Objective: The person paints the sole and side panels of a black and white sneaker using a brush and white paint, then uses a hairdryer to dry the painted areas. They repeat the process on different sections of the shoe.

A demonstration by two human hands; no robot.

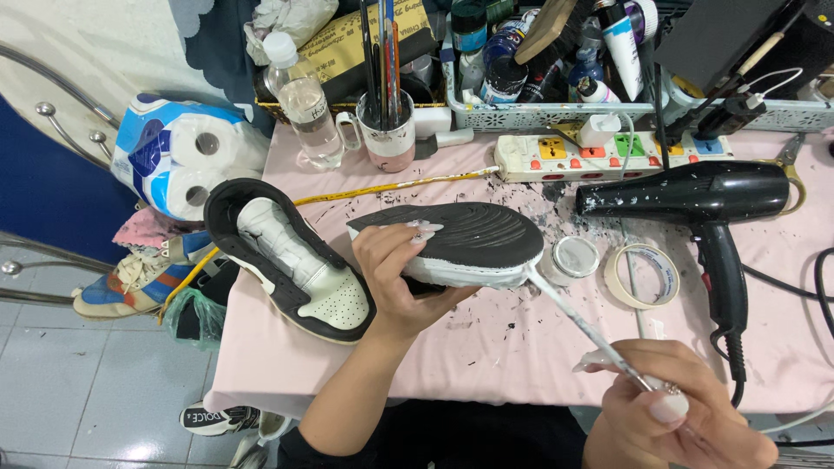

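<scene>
A pink-covered worktable (pixel 486 347) is flecked with black paint. The left hand (pixel 400 278) grips a sneaker (pixel 460 243) sole-up, its long axis left to right, toe right. The right hand (pixel 678 417), near and right, pinches a thin paintbrush (pixel 582 326) whose tip touches the sneaker's white sole edge.

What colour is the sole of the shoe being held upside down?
The ridged sole is black, above a white sidewall, held by the left hand; head view.
</scene>
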